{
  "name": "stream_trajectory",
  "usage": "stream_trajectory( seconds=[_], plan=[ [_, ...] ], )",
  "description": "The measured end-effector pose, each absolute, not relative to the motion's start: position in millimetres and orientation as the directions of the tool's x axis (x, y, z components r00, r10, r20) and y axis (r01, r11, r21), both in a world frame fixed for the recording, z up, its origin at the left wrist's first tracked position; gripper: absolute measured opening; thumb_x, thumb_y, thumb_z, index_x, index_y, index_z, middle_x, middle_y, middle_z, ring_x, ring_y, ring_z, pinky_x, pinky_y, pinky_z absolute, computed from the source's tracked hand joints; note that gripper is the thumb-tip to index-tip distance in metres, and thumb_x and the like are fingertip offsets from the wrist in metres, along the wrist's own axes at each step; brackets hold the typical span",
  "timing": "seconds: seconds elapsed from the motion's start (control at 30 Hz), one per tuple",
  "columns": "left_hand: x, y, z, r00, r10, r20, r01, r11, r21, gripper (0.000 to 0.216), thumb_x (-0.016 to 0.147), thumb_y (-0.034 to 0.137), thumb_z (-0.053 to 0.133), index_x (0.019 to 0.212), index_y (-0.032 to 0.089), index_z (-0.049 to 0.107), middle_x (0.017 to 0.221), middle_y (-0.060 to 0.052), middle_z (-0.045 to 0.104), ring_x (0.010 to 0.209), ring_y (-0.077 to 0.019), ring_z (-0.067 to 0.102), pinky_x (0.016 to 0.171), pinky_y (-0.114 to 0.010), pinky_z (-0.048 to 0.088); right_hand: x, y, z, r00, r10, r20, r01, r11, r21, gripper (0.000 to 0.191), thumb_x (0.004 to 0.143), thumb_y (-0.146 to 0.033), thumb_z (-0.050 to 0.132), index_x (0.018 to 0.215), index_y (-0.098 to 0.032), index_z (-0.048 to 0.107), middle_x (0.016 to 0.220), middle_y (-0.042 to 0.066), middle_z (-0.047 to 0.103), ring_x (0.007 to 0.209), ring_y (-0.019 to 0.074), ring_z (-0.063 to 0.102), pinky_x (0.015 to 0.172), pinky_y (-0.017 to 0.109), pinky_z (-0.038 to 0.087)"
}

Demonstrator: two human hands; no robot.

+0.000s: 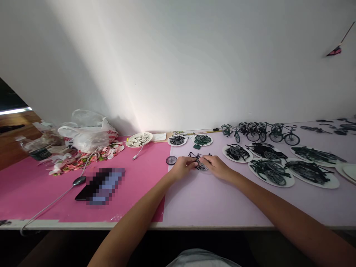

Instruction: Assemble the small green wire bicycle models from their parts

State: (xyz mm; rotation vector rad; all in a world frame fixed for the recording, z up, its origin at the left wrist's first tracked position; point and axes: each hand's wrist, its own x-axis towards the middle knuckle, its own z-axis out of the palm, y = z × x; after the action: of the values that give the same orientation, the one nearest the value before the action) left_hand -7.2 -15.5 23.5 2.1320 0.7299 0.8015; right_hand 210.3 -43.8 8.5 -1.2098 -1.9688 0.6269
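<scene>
Both hands meet over a small dark model bicycle point(201, 167) at the middle of the table, with one spoked wheel showing between them. My left hand point(182, 167) pinches it from the left, and my right hand point(217, 166) grips it from the right. The fingers cover much of the frame. Beside my left hand a loose black toy wheel point(171, 160) lies flat across the pink and pale surfaces. Just beyond the hands are two plates of small parts, one with black pieces point(178, 139) and one with green pieces point(202, 139).
Assembled model bicycles point(275, 132) stand along the wall at right, behind several plates of bicycle parts point(271, 173). On the left are a phone-like device point(100, 185), a cable with a dark oval piece point(79, 180), a plastic bag point(89, 133) and a dish of white pieces point(139, 140).
</scene>
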Motion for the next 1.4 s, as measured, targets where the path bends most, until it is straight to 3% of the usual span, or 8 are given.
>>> stream_trajectory(
  seconds=[0.23, 0.53, 0.93, 1.27, 1.4],
  plan=[
    [-4.8, -18.5, 27.4, 0.644, 0.687, 0.338, 0.260, -0.612, 0.747, 0.037, 0.098, 0.041, 0.053, 0.075, 0.014, 0.064, 0.069, -0.002, 0.063, 0.067, -0.0150, 0.056, 0.067, -0.026, 0.045, 209.3, -45.1, 8.6, -0.281, 0.899, 0.335, 0.542, 0.437, -0.718, 0.054, 0.102, -0.066, 0.036, 0.072, -0.022, 0.042, 0.065, -0.003, 0.044, 0.063, 0.0147, 0.040, 0.058, 0.028, 0.030],
    [-4.0, -21.2, 27.2, 0.645, 0.696, 0.315, 0.246, -0.580, 0.777, 0.034, 0.098, 0.039, 0.052, 0.086, 0.014, 0.070, 0.078, -0.004, 0.070, 0.075, -0.0177, 0.062, 0.074, -0.028, 0.050, 210.5, -45.3, 8.5, -0.292, 0.902, 0.319, 0.540, 0.431, -0.723, 0.054, 0.102, -0.066, 0.033, 0.072, -0.022, 0.041, 0.065, -0.003, 0.043, 0.062, 0.0147, 0.039, 0.058, 0.028, 0.030],
    [-3.4, -19.8, 28.8, 0.665, 0.656, 0.357, 0.269, -0.656, 0.705, 0.035, 0.100, 0.036, 0.045, 0.071, 0.017, 0.054, 0.070, -0.001, 0.055, 0.066, -0.0144, 0.050, 0.066, -0.028, 0.042, 209.8, -46.6, 8.7, -0.295, 0.898, 0.326, 0.537, 0.438, -0.721, 0.054, 0.103, -0.066, 0.032, 0.074, -0.022, 0.043, 0.066, -0.003, 0.045, 0.062, 0.0148, 0.040, 0.058, 0.029, 0.031],
    [-2.2, -19.7, 27.5, 0.632, 0.676, 0.380, 0.358, -0.689, 0.630, 0.032, 0.100, 0.033, 0.045, 0.090, 0.017, 0.070, 0.076, -0.004, 0.060, 0.072, -0.0169, 0.052, 0.069, -0.029, 0.045, 208.8, -44.4, 4.2, -0.297, 0.905, 0.306, 0.562, 0.425, -0.710, 0.054, 0.103, -0.067, 0.032, 0.072, -0.023, 0.040, 0.064, -0.003, 0.045, 0.062, 0.0154, 0.043, 0.059, 0.029, 0.031],
    [-2.4, -19.7, 27.6, 0.632, 0.666, 0.397, 0.370, -0.709, 0.601, 0.032, 0.100, 0.031, 0.044, 0.089, 0.017, 0.071, 0.077, -0.004, 0.061, 0.071, -0.0166, 0.052, 0.071, -0.028, 0.044, 207.0, -45.3, 4.5, -0.316, 0.906, 0.282, 0.561, 0.418, -0.715, 0.054, 0.102, -0.067, 0.032, 0.073, -0.023, 0.041, 0.065, -0.003, 0.046, 0.062, 0.0158, 0.044, 0.059, 0.030, 0.031]
  ],
)
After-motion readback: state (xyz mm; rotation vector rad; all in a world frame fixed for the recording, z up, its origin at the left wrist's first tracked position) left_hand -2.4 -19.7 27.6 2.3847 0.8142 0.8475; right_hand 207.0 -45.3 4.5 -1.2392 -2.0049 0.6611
